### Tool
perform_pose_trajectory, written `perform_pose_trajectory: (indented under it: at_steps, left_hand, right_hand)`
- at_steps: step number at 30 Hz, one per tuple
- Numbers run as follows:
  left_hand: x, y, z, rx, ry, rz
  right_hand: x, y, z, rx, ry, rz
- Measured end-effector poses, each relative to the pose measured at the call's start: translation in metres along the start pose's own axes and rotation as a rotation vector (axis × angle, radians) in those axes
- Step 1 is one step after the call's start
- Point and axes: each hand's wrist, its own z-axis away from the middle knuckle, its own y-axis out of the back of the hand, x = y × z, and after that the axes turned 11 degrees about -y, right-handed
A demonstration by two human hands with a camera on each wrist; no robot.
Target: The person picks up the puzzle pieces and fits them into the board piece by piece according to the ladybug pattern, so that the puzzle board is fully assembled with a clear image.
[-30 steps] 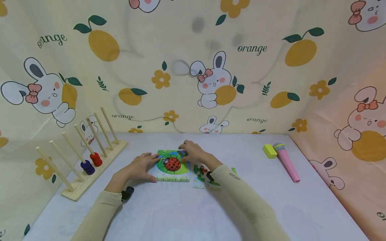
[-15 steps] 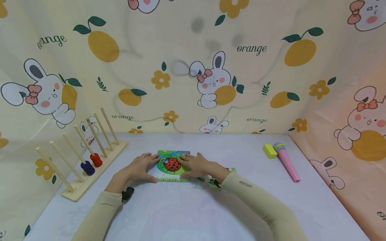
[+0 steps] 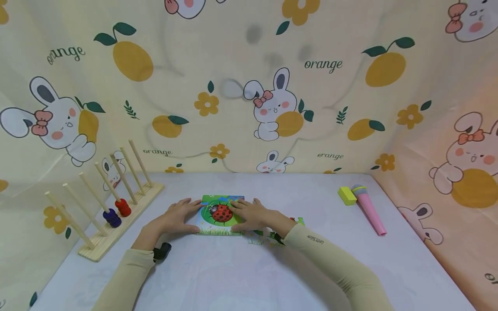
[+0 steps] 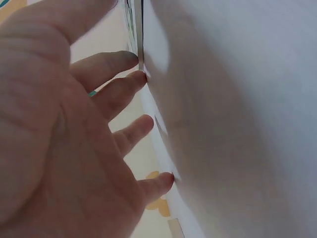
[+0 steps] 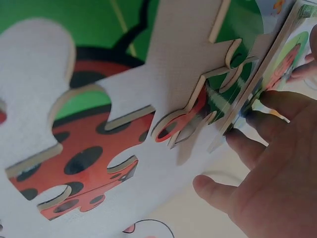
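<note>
Ladybug board (image 3: 221, 213): I see it lying flat on the desk (image 3: 233, 276); its right part is hidden from the head view by the right hand (image 3: 254, 216), and its top-edge print is too small to read.
Loose puzzle pieces (image 5: 81, 158): just right of the board, largely covered by the right forearm from above; some run out of the right wrist view, so I cannot count them.
Left wrist view: I get only a thin strip of the board's side, cut off at the top, and the thumb leaves the frame there too.
Black object (image 3: 162, 251): at the left wrist, half hidden; I cannot make out what it is.
Left hand (image 3: 177, 218): released, fingers spread, two fingertips touching the board's left edge.
Right hand: released, fingers stretched over the board's right side; how hard they press I cannot tell.
Peg rack (image 3: 127, 221): well left of the board, carrying blue rings (image 3: 112, 218) and red rings (image 3: 122, 207).
Pink microphone (image 3: 371, 211): well right of the board, beside a yellow block (image 3: 347, 195); I cannot tell whether they touch.
</note>
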Motion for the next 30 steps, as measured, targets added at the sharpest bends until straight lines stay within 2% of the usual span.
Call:
perform_pose_trajectory:
  at_steps: [5,11,16,19,23,27,30]
  left_hand:
    - [-0.001,0.0,0.001,-0.001,0.012,0.012]
    - [-0.001,0.0,0.0,-0.003,0.007,-0.002]
    - [0.0,0.001,0.001,0.0,0.008,-0.002]
    - [0.0,0.001,0.001,0.0,0.007,-0.007]
    - [0.001,0.002,0.002,0.001,0.011,-0.005]
    - [0.001,0.002,0.003,-0.001,0.015,-0.005]
    - [0.001,0.002,0.003,0.0,0.013,-0.004]
  right_hand:
    - [0.004,0.0,-0.001,0.008,0.02,-0.046]
    - [0.022,0.011,0.005,0.084,0.056,-0.206]
    - [0.039,0.017,0.017,0.085,-0.01,-0.444]
    - [0.045,0.012,0.024,0.087,-0.053,-0.529]
    - [0.049,0.002,0.032,0.117,-0.08,-0.57]
    - [0.05,-0.005,0.036,0.138,-0.067,-0.6]
    - [0.05,-0.009,0.036,0.15,-0.056,-0.584]
